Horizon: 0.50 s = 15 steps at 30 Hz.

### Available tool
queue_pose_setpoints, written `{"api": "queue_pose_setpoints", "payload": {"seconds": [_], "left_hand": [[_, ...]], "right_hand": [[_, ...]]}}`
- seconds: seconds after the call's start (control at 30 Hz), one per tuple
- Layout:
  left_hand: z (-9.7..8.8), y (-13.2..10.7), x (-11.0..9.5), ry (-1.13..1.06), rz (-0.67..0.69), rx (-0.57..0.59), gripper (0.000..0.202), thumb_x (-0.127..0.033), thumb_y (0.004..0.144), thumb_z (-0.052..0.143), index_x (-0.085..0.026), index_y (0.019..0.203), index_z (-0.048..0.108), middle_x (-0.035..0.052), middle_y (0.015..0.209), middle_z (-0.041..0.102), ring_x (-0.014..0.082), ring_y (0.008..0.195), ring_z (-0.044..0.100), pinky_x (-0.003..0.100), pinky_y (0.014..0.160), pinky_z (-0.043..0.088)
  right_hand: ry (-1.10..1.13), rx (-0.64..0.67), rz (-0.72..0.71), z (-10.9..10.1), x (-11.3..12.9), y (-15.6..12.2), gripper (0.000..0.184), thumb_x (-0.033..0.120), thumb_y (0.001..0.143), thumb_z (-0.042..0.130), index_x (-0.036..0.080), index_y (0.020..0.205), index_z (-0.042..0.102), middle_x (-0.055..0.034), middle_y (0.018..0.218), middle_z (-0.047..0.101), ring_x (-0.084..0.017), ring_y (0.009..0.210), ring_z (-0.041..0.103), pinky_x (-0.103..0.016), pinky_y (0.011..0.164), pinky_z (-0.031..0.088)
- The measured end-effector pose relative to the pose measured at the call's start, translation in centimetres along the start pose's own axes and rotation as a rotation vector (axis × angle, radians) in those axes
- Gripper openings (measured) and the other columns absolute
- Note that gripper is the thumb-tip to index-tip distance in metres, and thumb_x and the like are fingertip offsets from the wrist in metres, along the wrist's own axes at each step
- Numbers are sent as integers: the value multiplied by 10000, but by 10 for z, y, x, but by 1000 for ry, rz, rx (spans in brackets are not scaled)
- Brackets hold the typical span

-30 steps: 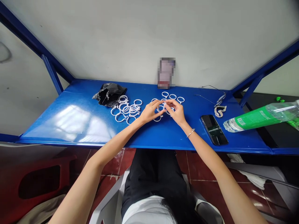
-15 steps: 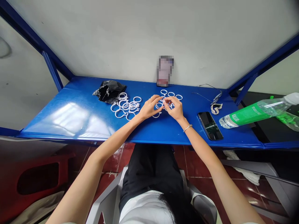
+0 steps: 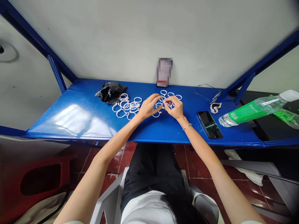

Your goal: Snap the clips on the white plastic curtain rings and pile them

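White plastic curtain rings with small eyelets lie in two groups on the blue table. My left hand is over the left side of the right-hand group, thumb and forefinger curved around the edge of a white ring partly hidden by the fingers. My right hand faces it, thumb and forefinger pinched at that ring's small end. Further rings lie just beyond and beneath both hands. Left of my left hand is the looser pile of rings, some overlapping.
A crumpled black plastic bag sits behind the left pile. One phone leans on the wall; another phone lies flat at right. Near it are eyeglasses, a white strap-like item and a green-labelled bottle.
The camera view has shifted slightly. Both hands stay close together over the right-hand rings, with only small finger movement. The ring piles look the same.
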<state>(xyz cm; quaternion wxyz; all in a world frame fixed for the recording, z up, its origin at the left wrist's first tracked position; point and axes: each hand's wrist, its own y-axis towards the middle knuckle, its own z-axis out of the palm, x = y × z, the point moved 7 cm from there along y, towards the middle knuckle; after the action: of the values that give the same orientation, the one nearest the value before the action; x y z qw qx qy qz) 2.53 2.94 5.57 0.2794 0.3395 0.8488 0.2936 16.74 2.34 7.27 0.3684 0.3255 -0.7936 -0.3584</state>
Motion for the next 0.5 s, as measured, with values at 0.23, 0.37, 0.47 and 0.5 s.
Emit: {"api": "queue_pose_setpoints", "payload": {"seconds": [0.23, 0.37, 0.47, 0.5], "left_hand": [[6, 2, 6, 26, -68, 100, 386, -319, 906, 628, -154, 1253, 582, 147, 1241, 649, 266, 1156, 624, 417, 983, 523], [10, -1, 8, -64, -97, 115, 400, -308, 898, 653, -157, 1261, 579, 136, 1269, 642, 243, 1185, 620, 375, 993, 524], [10, -3, 8, -145, -87, 86, 394, -333, 908, 644, -154, 1254, 582, 131, 1257, 649, 223, 1193, 618, 336, 977, 534], [10, -3, 8, -164, -83, 72, 387, -347, 914, 635, -157, 1247, 586, 129, 1253, 651, 219, 1192, 619, 329, 970, 537]], "right_hand": [[-19, 37, 36, 4, -3, -1, 115, 299, 932, 577, 228, 874, 646, -37, 771, 690, -187, 682, 618, -333, 593, 502], [17, 34, 24, 4, 1, -1, 85, 274, 932, 585, 229, 890, 644, -29, 788, 691, -179, 686, 616, -330, 621, 512], [61, 27, 21, 2, 4, 0, 63, 254, 926, 592, 228, 906, 645, -33, 831, 705, -181, 728, 629, -314, 612, 512], [72, 32, 27, 2, 5, 1, 62, 255, 925, 593, 229, 914, 647, -36, 848, 710, -183, 745, 634, -311, 610, 514]]}}
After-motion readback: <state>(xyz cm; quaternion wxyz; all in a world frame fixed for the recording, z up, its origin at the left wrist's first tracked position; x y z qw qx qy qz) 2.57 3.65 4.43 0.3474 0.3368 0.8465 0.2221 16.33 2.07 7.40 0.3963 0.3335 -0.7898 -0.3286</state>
